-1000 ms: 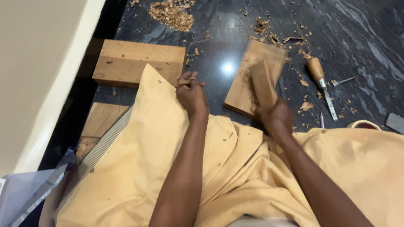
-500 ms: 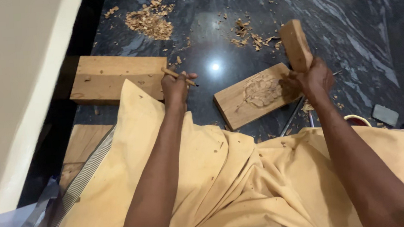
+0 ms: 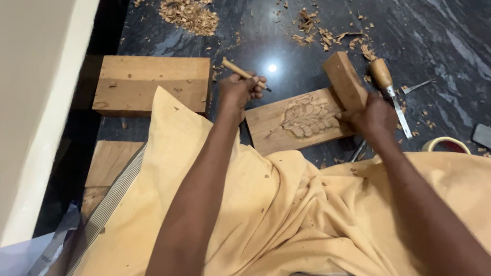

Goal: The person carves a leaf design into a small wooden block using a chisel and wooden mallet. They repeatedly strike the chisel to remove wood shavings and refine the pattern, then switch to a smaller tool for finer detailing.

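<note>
Between my hands: carved panel, long axis left-right. Left hand fingers clamped on chisel; right hand clamped on mallet block, nearer panel.

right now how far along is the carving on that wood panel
Partly done, by the look of it. A leaf-like relief is already cut into the middle of the wood panel, and wood shavings lie on the dark stone floor. In hand: the left hand grips a small carving tool, and the right hand holds a wooden block upright. The panel's edges are still plain and uncarved.
</note>
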